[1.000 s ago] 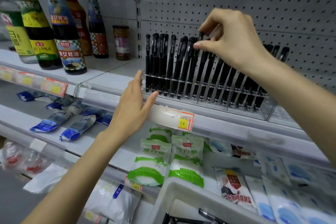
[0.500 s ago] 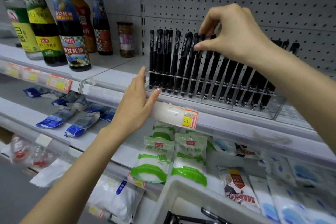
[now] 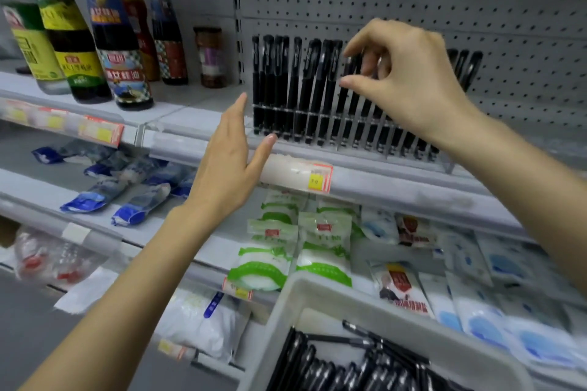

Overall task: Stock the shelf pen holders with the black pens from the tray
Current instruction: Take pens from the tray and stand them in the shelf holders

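A clear pen holder [image 3: 446,165] on the upper shelf carries a long row of upright black pens [image 3: 295,89]. My right hand [image 3: 409,82] hovers at the pen tops in the middle of the row. Its thumb and forefinger are apart on either side of one pen's cap and its other fingers are loosely curled, with no clear grip on any pen. My left hand [image 3: 225,168] is flat with straight fingers and rests against the shelf's front rail, just left of the holder. Below at the bottom right, a white tray [image 3: 317,295] holds several loose black pens [image 3: 349,365].
Tall sauce bottles [image 3: 120,51] and a small jar [image 3: 211,57] stand to the left of the holder. A price tag [image 3: 317,179] sits on the shelf rail. The lower shelves hold green-and-white bags [image 3: 263,257] and blue packets [image 3: 136,200]. Pegboard backs the shelf.
My right thumb and forefinger, pinched on a pen's top before, have parted. The view has dropped, so more of the tray shows. My left hand stays at the rail.
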A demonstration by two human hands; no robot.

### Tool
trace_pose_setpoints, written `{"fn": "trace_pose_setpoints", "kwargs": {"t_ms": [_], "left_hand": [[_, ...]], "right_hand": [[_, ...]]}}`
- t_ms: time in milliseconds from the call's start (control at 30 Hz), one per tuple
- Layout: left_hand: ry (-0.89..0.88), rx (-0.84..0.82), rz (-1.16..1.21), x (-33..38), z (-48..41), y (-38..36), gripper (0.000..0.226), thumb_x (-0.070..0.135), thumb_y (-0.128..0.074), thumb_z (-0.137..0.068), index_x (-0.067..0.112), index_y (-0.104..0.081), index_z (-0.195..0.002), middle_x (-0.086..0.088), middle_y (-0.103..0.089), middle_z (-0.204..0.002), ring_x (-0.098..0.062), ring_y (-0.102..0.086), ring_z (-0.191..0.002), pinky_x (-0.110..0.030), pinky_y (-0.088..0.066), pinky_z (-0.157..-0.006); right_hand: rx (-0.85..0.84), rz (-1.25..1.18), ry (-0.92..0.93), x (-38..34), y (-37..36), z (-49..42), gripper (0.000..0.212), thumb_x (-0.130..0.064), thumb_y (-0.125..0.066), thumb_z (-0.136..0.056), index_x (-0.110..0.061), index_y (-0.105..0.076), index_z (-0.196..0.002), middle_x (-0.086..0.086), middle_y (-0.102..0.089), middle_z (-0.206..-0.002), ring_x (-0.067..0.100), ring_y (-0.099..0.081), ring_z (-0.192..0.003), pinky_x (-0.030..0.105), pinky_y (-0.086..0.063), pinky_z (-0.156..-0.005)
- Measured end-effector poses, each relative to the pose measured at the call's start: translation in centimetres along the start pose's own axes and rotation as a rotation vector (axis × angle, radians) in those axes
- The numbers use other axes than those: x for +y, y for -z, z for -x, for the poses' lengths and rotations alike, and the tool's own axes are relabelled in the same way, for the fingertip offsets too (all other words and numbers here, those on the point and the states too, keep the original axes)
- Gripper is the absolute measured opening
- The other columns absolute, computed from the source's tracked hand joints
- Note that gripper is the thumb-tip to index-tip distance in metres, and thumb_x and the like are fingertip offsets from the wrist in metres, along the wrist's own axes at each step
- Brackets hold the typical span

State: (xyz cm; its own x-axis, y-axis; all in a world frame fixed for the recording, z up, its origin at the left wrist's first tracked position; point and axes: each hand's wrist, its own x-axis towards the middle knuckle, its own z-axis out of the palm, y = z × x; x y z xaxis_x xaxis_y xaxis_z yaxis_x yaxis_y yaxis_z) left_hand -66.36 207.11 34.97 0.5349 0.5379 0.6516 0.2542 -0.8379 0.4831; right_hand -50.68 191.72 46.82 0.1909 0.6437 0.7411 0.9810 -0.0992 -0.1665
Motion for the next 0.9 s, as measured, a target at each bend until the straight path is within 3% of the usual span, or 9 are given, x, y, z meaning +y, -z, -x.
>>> {"fn": "trace_pose_setpoints", "kwargs": {"t_ms": [100, 167, 233, 333, 433, 500, 567, 767, 900], "left_hand": [[-0.059, 0.07, 0.042, 1.8, 3.5, 0.3, 0.061, 0.038, -0.04, -0.101, 0.011, -0.018, -0.15, -0.006, -0.027, -0.153, -0.013, -0.027, -0.139, -0.019, -0.021, -0.11], [0.014, 0.069, 0.133, 2.2, 7.4, -0.6, 0.056, 0.036, -0.041, -0.101, 0.012, -0.024, -0.149, -0.004, -0.033, -0.15, -0.011, -0.031, -0.136, -0.019, -0.025, -0.109], [0.179, -0.018, 0.244, 1.7, 13.0, -2.2, 0.055, 0.039, -0.042, -0.098, 0.015, -0.031, -0.146, 0.0, -0.039, -0.146, -0.005, -0.036, -0.131, -0.016, -0.029, -0.106], [0.424, -0.263, 0.329, 0.4, 22.1, -4.4, 0.056, 0.041, -0.044, -0.097, 0.016, -0.031, -0.146, 0.002, -0.041, -0.145, -0.003, -0.036, -0.129, -0.001, -0.024, -0.096], [0.496, -0.405, 0.316, 0.2, 26.7, -5.0, 0.055, 0.033, -0.047, -0.098, 0.019, -0.028, -0.147, 0.023, -0.033, -0.136, 0.014, -0.028, -0.124, 0.008, -0.016, -0.089], [0.515, -0.42, 0.322, 0.5, 27.1, -4.9, 0.054, 0.032, -0.048, -0.098, 0.022, -0.027, -0.147, 0.028, -0.029, -0.131, 0.024, -0.023, -0.112, 0.011, -0.014, -0.084], [0.551, -0.423, 0.342, 0.6, 26.7, -4.9, 0.05, 0.032, -0.047, -0.099, 0.025, -0.03, -0.145, 0.027, -0.035, -0.127, 0.024, -0.027, -0.106, 0.012, -0.017, -0.08], [0.596, -0.436, 0.328, 0.7, 26.7, -5.0, 0.037, 0.034, -0.046, -0.099, 0.043, -0.028, -0.13, 0.044, -0.032, -0.11, 0.025, -0.03, -0.101, 0.012, -0.019, -0.075], [0.613, -0.422, 0.293, 0.3, 27.0, -5.3, 0.034, 0.035, -0.046, -0.099, 0.038, -0.039, -0.132, 0.038, -0.043, -0.11, 0.018, -0.038, -0.103, 0.008, -0.025, -0.077]], "right_hand": [[-0.073, -0.044, 0.021, -1.3, -0.2, 3.9, 0.025, -0.024, -0.074, -0.081, -0.014, -0.063, -0.102, -0.002, -0.056, -0.08, 0.0, -0.047, -0.065, 0.015, -0.041, -0.068], [-0.158, -0.136, -0.012, -2.1, -1.5, 8.1, 0.023, -0.022, -0.074, -0.081, -0.014, -0.064, -0.101, -0.004, -0.056, -0.077, -0.001, -0.048, -0.065, 0.013, -0.039, -0.066], [-0.34, -0.246, -0.103, -2.4, -3.9, 14.0, 0.022, -0.024, -0.074, -0.081, -0.018, -0.065, -0.1, -0.006, -0.06, -0.079, 0.001, -0.051, -0.067, 0.018, -0.042, -0.065], [-0.708, -0.225, -0.271, -2.0, -7.6, 23.5, 0.022, -0.033, -0.071, -0.082, -0.022, -0.067, -0.1, -0.009, -0.061, -0.088, 0.006, -0.056, -0.074, 0.022, -0.043, -0.065], [-0.877, -0.151, -0.452, -0.8, -9.7, 30.5, 0.03, -0.04, -0.069, -0.083, -0.02, -0.065, -0.106, -0.008, -0.06, -0.095, 0.012, -0.06, -0.091, 0.03, -0.047, -0.077], [-0.908, -0.08, -0.488, -0.2, -10.2, 32.9, 0.038, -0.044, -0.066, -0.084, -0.021, -0.063, -0.114, -0.002, -0.06, -0.111, 0.018, -0.054, -0.109, 0.033, -0.044, -0.092], [-0.891, -0.013, -0.487, -0.3, -10.5, 34.0, 0.045, -0.046, -0.062, -0.086, -0.02, -0.059, -0.123, 0.001, -0.056, -0.121, 0.02, -0.046, -0.118, 0.033, -0.037, -0.1], [-0.844, 0.103, -0.428, -1.5, -11.1, 35.2, 0.069, -0.055, -0.051, -0.089, -0.021, -0.031, -0.146, -0.004, -0.04, -0.142, 0.019, -0.029, -0.129, 0.032, -0.024, -0.105], [-0.766, -0.006, -0.452, -2.7, -12.0, 36.2, 0.068, -0.052, -0.055, -0.088, -0.022, -0.034, -0.146, -0.005, -0.038, -0.139, 0.015, -0.029, -0.129, 0.029, -0.019, -0.106]]}}
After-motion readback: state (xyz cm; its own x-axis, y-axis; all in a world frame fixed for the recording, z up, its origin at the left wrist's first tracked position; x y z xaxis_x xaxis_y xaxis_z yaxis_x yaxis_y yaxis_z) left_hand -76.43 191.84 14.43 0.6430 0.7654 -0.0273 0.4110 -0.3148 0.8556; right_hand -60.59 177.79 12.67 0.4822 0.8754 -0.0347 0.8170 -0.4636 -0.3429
